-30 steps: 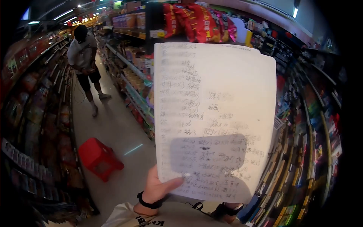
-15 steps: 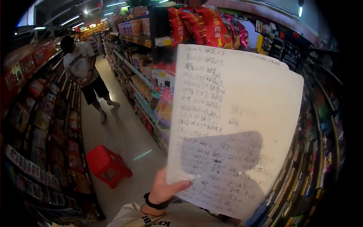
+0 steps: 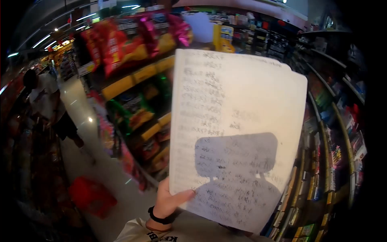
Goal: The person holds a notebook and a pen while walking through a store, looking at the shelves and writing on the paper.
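Note:
My left hand (image 3: 171,203), with a black band (image 3: 161,216) on its wrist, grips the lower left edge of a white notebook (image 3: 258,105). The thumb lies across the front of the page, while the other fingers are hidden behind it. Handwritten lines run down the left side and over the lower part of the page, blurred in places. A dark shadow with a squarish top covers the lower half. My right hand is not visible.
Shelves with red snack bags (image 3: 113,44) and green packets (image 3: 131,111) stand left of the notebook. A red plastic stool (image 3: 92,197) is on the aisle floor. Another person (image 3: 48,101) stands further up the aisle, at left. More stocked shelves (image 3: 330,133) curve along the right.
The view has turned right, so the person, stool and snack shelf sit further left. More of the snack shelf's front shows. The left hand still holds the notebook, now slightly further left.

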`<state>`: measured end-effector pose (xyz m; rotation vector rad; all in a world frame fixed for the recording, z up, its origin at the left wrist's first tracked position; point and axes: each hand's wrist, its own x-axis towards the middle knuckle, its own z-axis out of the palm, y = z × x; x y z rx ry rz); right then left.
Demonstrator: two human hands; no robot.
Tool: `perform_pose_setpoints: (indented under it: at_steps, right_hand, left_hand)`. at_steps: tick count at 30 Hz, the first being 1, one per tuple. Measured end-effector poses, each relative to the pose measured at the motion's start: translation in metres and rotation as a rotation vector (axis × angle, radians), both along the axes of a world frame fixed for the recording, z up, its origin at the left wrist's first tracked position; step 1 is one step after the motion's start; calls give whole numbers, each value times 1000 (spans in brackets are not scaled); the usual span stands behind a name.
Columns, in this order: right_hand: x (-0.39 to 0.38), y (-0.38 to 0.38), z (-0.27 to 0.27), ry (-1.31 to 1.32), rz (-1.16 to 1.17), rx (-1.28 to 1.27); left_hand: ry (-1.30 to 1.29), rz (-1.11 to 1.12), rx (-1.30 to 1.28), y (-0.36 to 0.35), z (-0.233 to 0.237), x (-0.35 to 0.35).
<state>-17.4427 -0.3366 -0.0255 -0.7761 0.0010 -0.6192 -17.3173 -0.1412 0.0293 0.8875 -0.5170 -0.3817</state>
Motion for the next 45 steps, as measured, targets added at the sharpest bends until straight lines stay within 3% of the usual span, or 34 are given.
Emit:
perform_pose_setpoints:
  at_steps: [5,11,15,18,22,25,28,32,33,39,42,45]
  right_hand:
    - [-30,-89,0,-5,-91,-16]
    - [-53,-166,-6,-24,-189,-21]
    - [-38,-195,11,-103,-358,69]
    - [-34,-230,10,-39,-255,-137]
    - [-11,-261,10,-45,-386,-135]
    - [16,-283,16,8,-532,39]
    - [43,-310,30,-22,-529,-59]
    - [66,-349,31,39,-703,-226]
    - [80,-353,35,-17,-761,-167]
    - [113,-422,16,67,-599,-135]
    - [140,-464,-2,-107,-540,-39]
    - [156,-510,-1,-47,-477,12]
  left_hand:
    - [4,-41,-71,-107,8,-6]
    - [14,-89,29,-202,8,-9]
    - [72,-92,2,-257,4,-2]
    - [74,-98,82,-290,1,9]
    - [102,-195,37,-332,-1,32]
    - [59,-194,59,-359,-4,57]
    - [39,-201,74,-390,6,85]
    - [60,-278,16,-437,17,120]
    - [55,-285,14,-449,14,129]
    - [53,-264,113,-512,8,173]
    - [97,-208,69,-548,0,190]
    - [60,-220,67,-591,-8,208]
